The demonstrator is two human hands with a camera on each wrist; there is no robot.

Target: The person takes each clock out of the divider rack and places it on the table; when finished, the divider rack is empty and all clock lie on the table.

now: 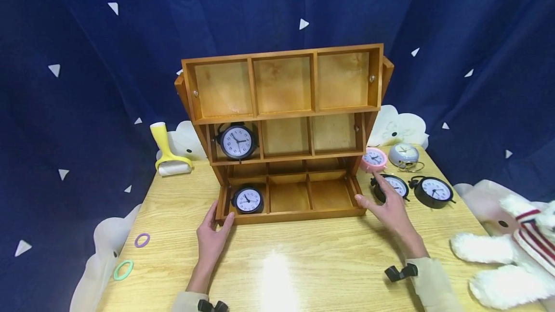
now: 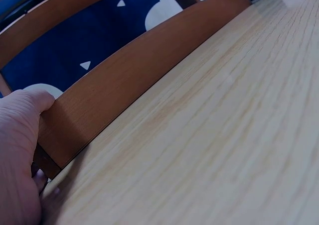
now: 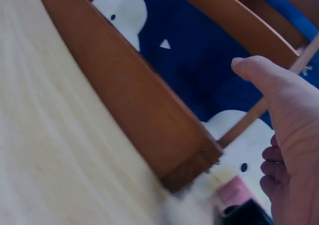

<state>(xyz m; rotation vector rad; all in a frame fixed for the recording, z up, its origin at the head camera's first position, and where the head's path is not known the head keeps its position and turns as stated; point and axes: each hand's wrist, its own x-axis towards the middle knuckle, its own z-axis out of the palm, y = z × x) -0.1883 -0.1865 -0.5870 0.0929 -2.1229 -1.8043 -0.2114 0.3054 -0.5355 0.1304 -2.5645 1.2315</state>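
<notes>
my left hand (image 1: 211, 240) clamps the near left corner of a three-tier wooden organizer (image 1: 295, 217) on the table (image 1: 338, 249); my right hand (image 1: 391, 212), thumb and forefinger apart, reaches beside the opposite corner, near a black alarm clock (image 1: 397, 186). the right wrist view shows its thumb clear of the wood; a navy curtain (image 1: 338, 4) hangs behind.
</notes>
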